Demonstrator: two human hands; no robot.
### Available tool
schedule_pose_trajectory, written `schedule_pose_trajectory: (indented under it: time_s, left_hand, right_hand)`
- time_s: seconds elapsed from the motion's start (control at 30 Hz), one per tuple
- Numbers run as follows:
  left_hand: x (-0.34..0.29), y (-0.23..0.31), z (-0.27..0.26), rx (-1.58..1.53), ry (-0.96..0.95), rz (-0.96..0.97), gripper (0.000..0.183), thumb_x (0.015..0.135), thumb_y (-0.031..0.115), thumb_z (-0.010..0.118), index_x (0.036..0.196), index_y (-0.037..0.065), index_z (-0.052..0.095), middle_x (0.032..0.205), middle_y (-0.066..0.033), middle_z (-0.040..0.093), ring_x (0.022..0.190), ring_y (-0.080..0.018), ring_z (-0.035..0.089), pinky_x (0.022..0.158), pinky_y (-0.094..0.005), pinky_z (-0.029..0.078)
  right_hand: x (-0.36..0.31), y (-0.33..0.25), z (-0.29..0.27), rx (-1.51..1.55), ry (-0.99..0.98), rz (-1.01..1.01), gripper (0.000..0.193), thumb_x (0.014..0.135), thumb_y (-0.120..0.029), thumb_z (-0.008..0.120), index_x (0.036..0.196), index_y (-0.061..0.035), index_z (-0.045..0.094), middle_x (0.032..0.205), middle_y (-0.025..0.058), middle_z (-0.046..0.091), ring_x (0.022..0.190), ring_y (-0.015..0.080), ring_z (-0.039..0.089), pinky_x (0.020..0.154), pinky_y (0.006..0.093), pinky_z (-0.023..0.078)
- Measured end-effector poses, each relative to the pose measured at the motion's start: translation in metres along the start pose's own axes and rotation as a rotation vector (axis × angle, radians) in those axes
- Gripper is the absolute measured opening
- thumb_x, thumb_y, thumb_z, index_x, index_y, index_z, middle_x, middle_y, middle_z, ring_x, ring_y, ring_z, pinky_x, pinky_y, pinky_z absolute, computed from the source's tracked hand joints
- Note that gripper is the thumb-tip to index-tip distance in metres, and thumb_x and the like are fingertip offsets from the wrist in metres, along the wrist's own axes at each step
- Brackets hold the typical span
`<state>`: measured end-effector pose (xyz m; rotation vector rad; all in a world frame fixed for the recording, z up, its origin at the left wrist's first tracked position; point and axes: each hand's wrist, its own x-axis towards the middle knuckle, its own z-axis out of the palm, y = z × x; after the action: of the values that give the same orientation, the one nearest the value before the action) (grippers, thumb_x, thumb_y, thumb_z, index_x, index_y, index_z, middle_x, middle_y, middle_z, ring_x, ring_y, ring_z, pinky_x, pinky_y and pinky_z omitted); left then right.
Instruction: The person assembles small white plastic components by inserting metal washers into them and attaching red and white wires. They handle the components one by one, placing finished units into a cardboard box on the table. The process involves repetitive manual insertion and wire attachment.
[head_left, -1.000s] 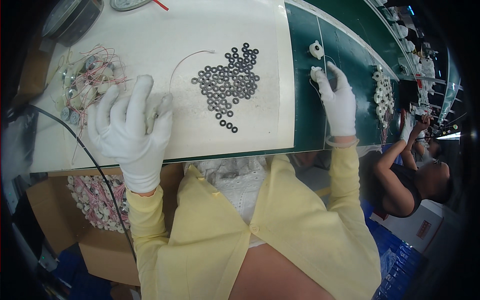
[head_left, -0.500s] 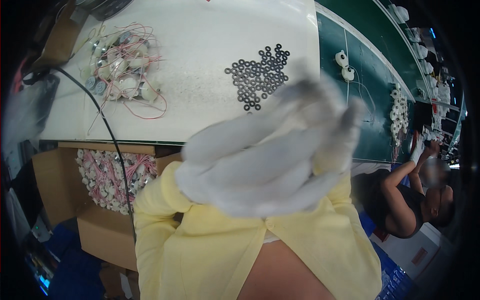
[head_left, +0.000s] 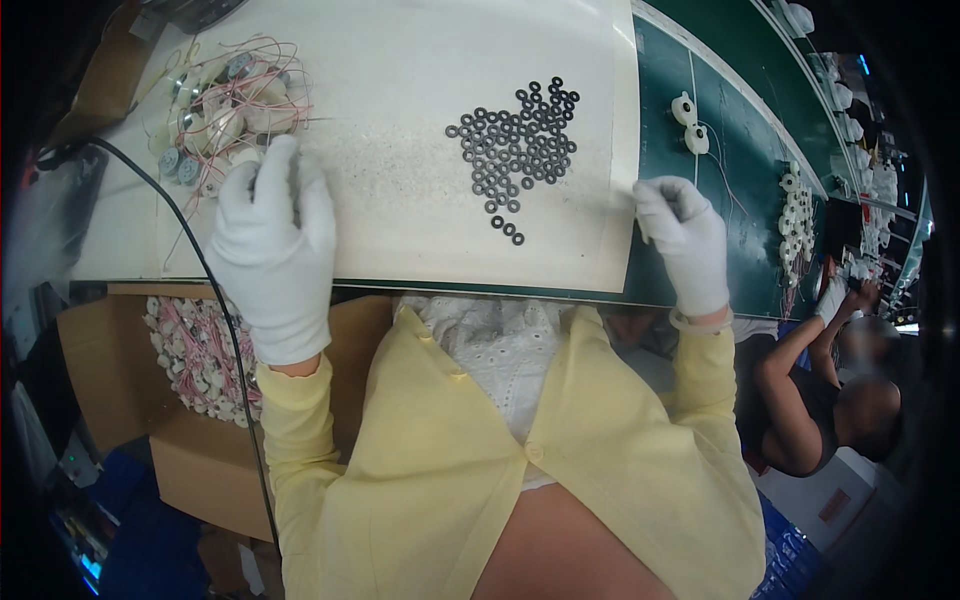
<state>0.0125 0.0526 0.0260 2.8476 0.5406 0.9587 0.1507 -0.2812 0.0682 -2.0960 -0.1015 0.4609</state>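
Observation:
My left hand, in a white glove, reaches over the white tabletop with its fingers stretched and apart. Its fingertips are at the near edge of a heap of small round white-and-metal parts with thin red wires; whether they touch it I cannot tell. My right hand, gloved too, has its fingers curled in by the right edge of the white sheet. Anything inside those fingers is hidden. Between my hands, nearer the right, many small dark rings lie flat in a loose patch.
A black cable runs down past my left arm. Below the table edge stands an open cardboard box of wired parts. Two white round parts lie on the green surface at right, and a co-worker sits beyond.
My hands, close together and blurred in front of my chest before, have parted. The left went to the wired heap, the right to the sheet's right edge.

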Motion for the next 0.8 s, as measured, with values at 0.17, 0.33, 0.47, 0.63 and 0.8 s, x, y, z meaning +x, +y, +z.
schedule_pose_trajectory:
  time_s: [0.17, 0.33, 0.47, 0.63, 0.8]
  left_hand:
    - [0.001, 0.015, 0.009, -0.183, 0.028, 0.063, 0.025, 0.085, 0.014, 0.08, 0.109, 0.016, 0.076, 0.092, -0.0072, 0.068, 0.072, -0.028, 0.067, 0.062, -0.0396, 0.053]
    - [0.001, 0.019, 0.015, -0.189, 0.04, 0.073, 0.029, 0.08, 0.012, 0.081, 0.108, 0.018, 0.076, 0.09, -0.0036, 0.069, 0.07, -0.0256, 0.066, 0.059, -0.0385, 0.052]
    - [0.007, 0.019, 0.018, -0.16, 0.096, 0.131, 0.031, 0.078, 0.013, 0.082, 0.108, 0.018, 0.075, 0.092, -0.0026, 0.07, 0.07, -0.0251, 0.065, 0.057, -0.0381, 0.051]
    - [0.005, 0.019, 0.016, -0.158, 0.028, 0.134, 0.035, 0.078, 0.015, 0.083, 0.112, 0.017, 0.074, 0.096, -0.0033, 0.07, 0.073, -0.0262, 0.065, 0.061, -0.0388, 0.052]
    - [0.0, 0.02, 0.014, -0.111, -0.052, 0.09, 0.043, 0.08, 0.02, 0.085, 0.122, 0.018, 0.075, 0.104, -0.0075, 0.069, 0.082, -0.0286, 0.065, 0.069, -0.0411, 0.054]
  right_hand:
    - [0.021, 0.006, 0.011, -0.06, -0.123, -0.226, 0.03, 0.096, -0.012, 0.076, 0.121, 0.002, 0.07, 0.088, 0.0006, 0.072, 0.078, 0.0063, 0.064, 0.072, 0.0225, 0.052]
    - [0.044, 0.002, 0.014, -0.104, -0.2, -0.366, 0.03, 0.099, -0.006, 0.068, 0.128, 0.0032, 0.066, 0.096, 0.0033, 0.073, 0.083, 0.0094, 0.065, 0.077, 0.0251, 0.054]
    - [0.05, -0.004, 0.009, -0.207, -0.28, -0.491, 0.03, 0.102, -0.004, 0.062, 0.131, 0.0033, 0.065, 0.101, 0.007, 0.073, 0.087, 0.012, 0.067, 0.079, 0.0259, 0.055]
    - [0.052, -0.01, 0.012, -0.255, -0.274, -0.478, 0.03, 0.102, -0.005, 0.063, 0.132, 0.0031, 0.064, 0.098, 0.0085, 0.074, 0.084, 0.013, 0.068, 0.078, 0.0264, 0.055]
    - [0.056, -0.009, 0.013, -0.267, -0.26, -0.483, 0.031, 0.103, -0.007, 0.064, 0.132, 0.0032, 0.064, 0.097, 0.0083, 0.075, 0.082, 0.0133, 0.068, 0.077, 0.0267, 0.056]
